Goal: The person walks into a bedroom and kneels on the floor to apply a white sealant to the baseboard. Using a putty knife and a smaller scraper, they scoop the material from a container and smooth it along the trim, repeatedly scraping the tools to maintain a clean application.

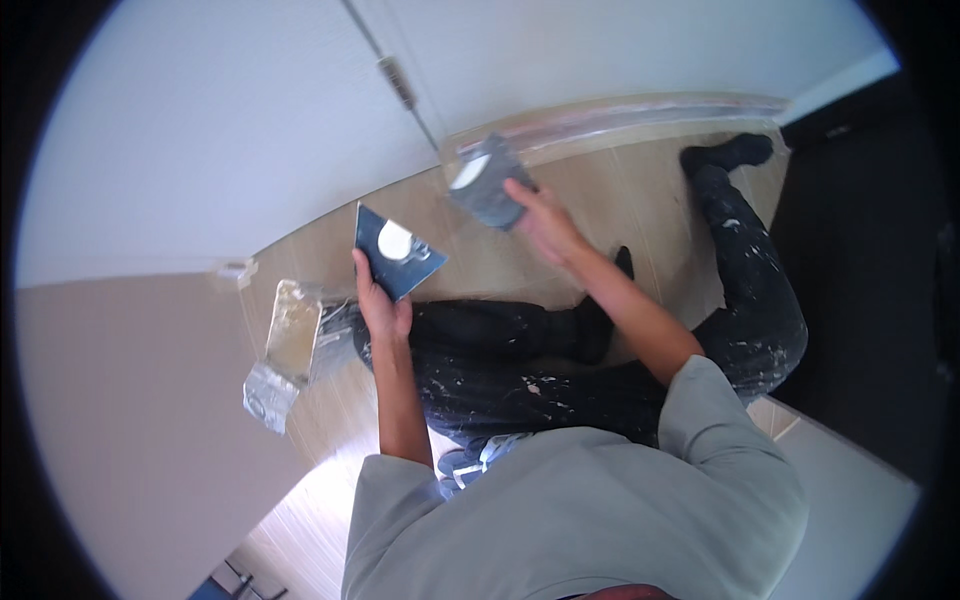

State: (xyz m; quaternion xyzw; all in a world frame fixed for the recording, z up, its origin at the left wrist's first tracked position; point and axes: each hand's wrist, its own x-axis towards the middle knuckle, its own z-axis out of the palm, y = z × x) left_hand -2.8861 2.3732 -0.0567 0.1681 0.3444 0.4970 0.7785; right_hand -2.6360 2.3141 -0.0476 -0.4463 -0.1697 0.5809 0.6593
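My left hand (383, 308) grips a dark blue flat board (385, 275) by its near edge, thumb on the top face. A round dab of white paste (395, 240) lies on that board, with a greyish smear beside it. My right hand (545, 225) is closed on a broad grey flat blade (492, 197), a putty knife by its look, somewhat blurred. White paste (470, 172) sits along the blade's left part. The blade is held up and to the right of the board, apart from it, near the foot of the white wall; its handle is hidden by my fingers.
An oblong tray (292, 330) with a pale inside stands left of my knee, crumpled silvery wrapping (270, 395) at its near end. Clear film (640, 120) runs along the wall's foot. A dark panel (860, 260) stands right. My paint-spotted legs (530, 385) spread across the wooden floor.
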